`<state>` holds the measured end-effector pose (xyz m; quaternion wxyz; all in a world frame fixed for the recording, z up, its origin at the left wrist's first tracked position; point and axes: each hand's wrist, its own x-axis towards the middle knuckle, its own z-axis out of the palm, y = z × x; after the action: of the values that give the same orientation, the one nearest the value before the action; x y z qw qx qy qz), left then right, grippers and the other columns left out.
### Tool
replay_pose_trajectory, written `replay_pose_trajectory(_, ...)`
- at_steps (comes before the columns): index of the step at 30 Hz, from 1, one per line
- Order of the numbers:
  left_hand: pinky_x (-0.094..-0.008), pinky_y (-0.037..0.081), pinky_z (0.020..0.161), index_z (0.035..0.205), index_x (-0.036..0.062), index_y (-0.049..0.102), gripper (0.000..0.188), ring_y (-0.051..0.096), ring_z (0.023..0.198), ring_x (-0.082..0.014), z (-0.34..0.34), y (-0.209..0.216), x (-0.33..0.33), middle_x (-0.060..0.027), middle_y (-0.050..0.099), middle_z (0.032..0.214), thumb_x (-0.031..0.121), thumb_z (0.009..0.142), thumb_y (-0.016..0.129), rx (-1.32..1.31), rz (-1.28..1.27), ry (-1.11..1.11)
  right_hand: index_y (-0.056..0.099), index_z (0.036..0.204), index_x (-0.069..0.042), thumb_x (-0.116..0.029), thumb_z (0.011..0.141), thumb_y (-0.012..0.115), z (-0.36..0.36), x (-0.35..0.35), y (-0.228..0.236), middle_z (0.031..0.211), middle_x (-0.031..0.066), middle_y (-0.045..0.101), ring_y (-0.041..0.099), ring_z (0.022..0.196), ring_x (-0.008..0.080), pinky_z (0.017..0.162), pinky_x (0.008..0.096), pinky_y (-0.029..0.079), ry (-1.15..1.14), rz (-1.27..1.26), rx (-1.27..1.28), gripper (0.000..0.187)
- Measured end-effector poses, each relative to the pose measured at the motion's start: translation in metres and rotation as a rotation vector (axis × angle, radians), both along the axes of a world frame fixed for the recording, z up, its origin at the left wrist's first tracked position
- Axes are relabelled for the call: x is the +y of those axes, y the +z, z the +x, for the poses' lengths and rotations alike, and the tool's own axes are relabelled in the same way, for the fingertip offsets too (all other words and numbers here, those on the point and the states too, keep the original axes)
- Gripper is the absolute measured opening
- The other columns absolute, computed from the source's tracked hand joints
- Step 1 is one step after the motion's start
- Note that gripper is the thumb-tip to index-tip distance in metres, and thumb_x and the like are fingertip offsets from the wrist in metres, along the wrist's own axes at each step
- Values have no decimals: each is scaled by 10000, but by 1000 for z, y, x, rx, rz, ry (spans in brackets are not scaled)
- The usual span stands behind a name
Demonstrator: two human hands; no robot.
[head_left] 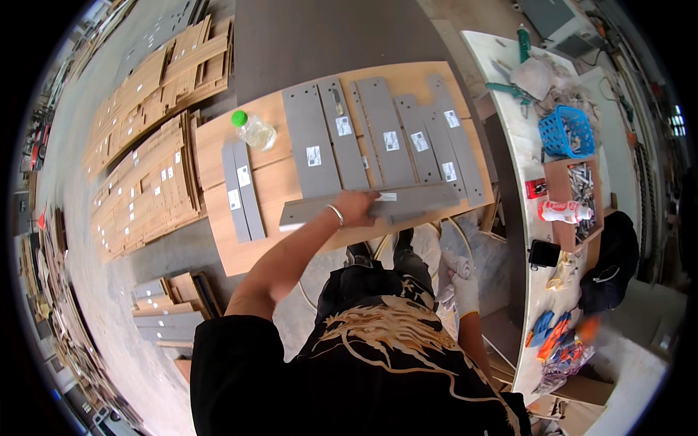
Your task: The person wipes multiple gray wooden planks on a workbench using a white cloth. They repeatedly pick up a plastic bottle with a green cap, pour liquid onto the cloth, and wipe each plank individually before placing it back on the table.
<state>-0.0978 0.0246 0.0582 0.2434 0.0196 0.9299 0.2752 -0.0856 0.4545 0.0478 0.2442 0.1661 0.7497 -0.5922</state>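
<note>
My bare left hand [355,209], with a bracelet at the wrist, grips a long grey panel [425,198] across the near edge of a wooden tabletop [211,174]. Its thumb is hidden from view. Beyond it lie several grey panels [309,127] with white labels and small holes, side by side. A small metal-looking piece [337,103] rests on one of them. Two narrow grey strips [243,190] lie at the left, below a clear bottle [258,133] with a green cap. My right hand [459,280], in a whitish glove, hangs low beside my leg; its finger position is unclear.
Stacks of labelled wooden boards [145,189] lie on the floor at left, with grey boards [167,320] nearer. On the right, a white bench [512,138] carries a blue basket [566,132], a box of metal pieces [580,196] and gloves [552,330]. A hose loops near my feet.
</note>
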Motion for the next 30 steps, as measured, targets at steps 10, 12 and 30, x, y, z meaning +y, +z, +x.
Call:
replay_pose_trajectory(10, -466, 476, 971, 1074, 205, 803, 192, 583, 1163, -302, -55, -78, -76, -67, 653, 1098, 216, 926, 681, 525, -143, 538, 625, 1358, 3, -176, 1008, 703, 0, 21, -20, 1259, 95, 696, 685, 1111, 250, 945, 390, 569, -374, -310, -39, 401)
replay_pose_trajectory(12, -473, 466, 982, 1043, 207, 809, 174, 586, 1157, -302, -54, -86, -68, -64, 654, 1102, 218, 918, 689, 508, -122, 560, 594, 1402, -14, -201, 1024, 687, 1, 33, -17, 1323, 108, 672, 657, 1193, 289, 1030, 450, 545, -439, -424, -66, 432)
replay_pose_trajectory(30, -560, 93, 1305, 1578, 3, 408, 646, 215, 1606, -380, 6, -106, -27, -202, 325, 1698, 261, 996, 516, 459, -326, 674, 654, 1325, -12, -181, 935, 650, -79, -151, -57, 1180, 153, 690, 643, 997, 319, 920, 461, 497, 6, 399, 448, 425)
